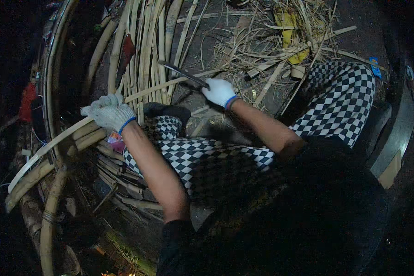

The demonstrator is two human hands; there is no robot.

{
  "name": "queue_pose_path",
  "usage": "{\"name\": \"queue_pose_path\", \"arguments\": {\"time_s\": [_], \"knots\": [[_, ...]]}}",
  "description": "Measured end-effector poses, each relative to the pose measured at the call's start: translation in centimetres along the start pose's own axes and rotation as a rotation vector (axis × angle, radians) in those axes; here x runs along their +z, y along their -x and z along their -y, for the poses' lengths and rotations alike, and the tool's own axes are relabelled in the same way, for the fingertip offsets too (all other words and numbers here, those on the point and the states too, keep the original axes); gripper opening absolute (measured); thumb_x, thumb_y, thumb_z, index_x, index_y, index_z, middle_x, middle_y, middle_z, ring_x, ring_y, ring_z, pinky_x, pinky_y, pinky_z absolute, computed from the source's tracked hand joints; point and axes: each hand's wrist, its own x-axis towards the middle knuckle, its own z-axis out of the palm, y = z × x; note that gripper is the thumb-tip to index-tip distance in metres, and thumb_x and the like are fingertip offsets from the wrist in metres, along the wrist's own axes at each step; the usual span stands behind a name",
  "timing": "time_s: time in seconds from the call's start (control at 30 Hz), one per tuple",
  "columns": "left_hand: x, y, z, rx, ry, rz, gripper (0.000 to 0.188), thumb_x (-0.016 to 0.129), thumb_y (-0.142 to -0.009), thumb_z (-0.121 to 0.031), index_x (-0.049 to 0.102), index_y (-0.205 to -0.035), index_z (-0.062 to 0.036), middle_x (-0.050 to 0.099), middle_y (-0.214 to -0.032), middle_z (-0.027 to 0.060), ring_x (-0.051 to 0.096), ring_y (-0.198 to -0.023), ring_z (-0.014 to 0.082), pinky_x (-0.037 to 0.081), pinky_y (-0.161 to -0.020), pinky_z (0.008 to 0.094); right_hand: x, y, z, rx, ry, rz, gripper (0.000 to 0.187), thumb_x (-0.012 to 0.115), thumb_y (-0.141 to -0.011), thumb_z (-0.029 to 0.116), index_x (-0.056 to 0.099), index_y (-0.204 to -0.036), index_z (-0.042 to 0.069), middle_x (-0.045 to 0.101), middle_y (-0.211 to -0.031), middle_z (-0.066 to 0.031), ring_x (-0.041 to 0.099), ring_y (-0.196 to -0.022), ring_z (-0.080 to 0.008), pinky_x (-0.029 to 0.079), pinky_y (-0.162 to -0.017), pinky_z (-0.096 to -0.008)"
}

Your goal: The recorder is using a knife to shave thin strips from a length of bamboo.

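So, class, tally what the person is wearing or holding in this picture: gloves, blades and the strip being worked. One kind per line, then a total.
White knitted gloves with blue cuffs: 2, on the left hand and the right hand
Long dark metal blade: 1
Long pale bamboo strip: 1
Total: 4

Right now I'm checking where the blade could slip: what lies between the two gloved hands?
In the head view, one long bamboo strip runs from the left hand to the knife in the right hand. Beneath it sits a dark shoe.
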Motion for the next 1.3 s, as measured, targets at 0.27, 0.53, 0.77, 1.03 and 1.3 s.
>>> {"name": "queue_pose_path", "arguments": {"time_s": [0.27, 0.53, 0.77, 1.03, 1.3], "knots": [[0.7, 0.0, -0.4, -0.006, -0.038, -0.117, 0.059, 0.035, -0.093, -0.052, 0.018, -0.049, -0.0179, 0.018, -0.042, -0.0005, 0.013, -0.035, 0.0154, 0.013, -0.037, 0.0309, -0.5, 2.1, -9.4, 0.461, 0.122, 0.156, 0.047, 0.051, -0.08, 0.039, 0.067, -0.098, -0.001, 0.064, -0.101, -0.0247, 0.063, -0.096, -0.0373, 0.049, -0.085, -0.0444], [-1.6, -1.8, 0.6, -0.05, 0.028, -0.047, 0.056, 0.035, -0.092, -0.06, 0.03, -0.054, -0.0204, 0.026, -0.042, -0.0004, 0.017, -0.034, 0.0161, 0.017, -0.037, 0.0322, 0.4, 0.4, 2.3, 0.043, -0.011, 0.052, 0.035, 0.053, -0.08, 0.036, 0.065, -0.09, 0.004, 0.065, -0.086, -0.0212, 0.063, -0.082, -0.0383, 0.05, -0.075, -0.0484], [-1.0, -1.8, 0.7, -0.023, -0.034, -0.134, 0.054, 0.036, -0.092, -0.056, 0.027, -0.054, -0.018, 0.025, -0.043, 0.0003, 0.018, -0.034, 0.0161, 0.018, -0.036, 0.0323, 0.3, 6.2, -10.5, 0.653, 0.109, 0.234, 0.041, 0.053, -0.082, 0.031, 0.065, -0.102, -0.003, 0.064, -0.103, -0.0225, 0.063, -0.097, -0.0363, 0.049, -0.085, -0.0436], [-0.9, -2.6, 1.3, -0.117, -0.072, -0.284, 0.05, 0.036, -0.088, -0.057, 0.032, -0.057, -0.017, 0.035, -0.047, 0.0033, 0.023, -0.034, 0.0172, 0.019, -0.037, 0.0345, 1.4, 1.9, -1.1, 0.293, -0.079, 0.08, 0.047, 0.047, -0.08, 0.041, 0.068, -0.085, 0.0, 0.064, -0.088, -0.0256, 0.062, -0.086, -0.0414, 0.049, -0.08, -0.0464], [-1.1, -2.2, 0.9, -0.163, -0.152, -0.453, 0.049, 0.039, -0.083, -0.064, 0.049, -0.082, -0.0155, 0.055, -0.079, 0.0108, 0.047, -0.063, 0.0236, 0.042, -0.063, 0.0374, -1.0, 2.5, 4.3, 0.171, -0.11, -0.009, 0.039, 0.049, -0.079, 0.036, 0.068, -0.083, 0.001, 0.064, -0.085, -0.0239, 0.062, -0.084, -0.041, 0.049, -0.08, -0.0474]]}}
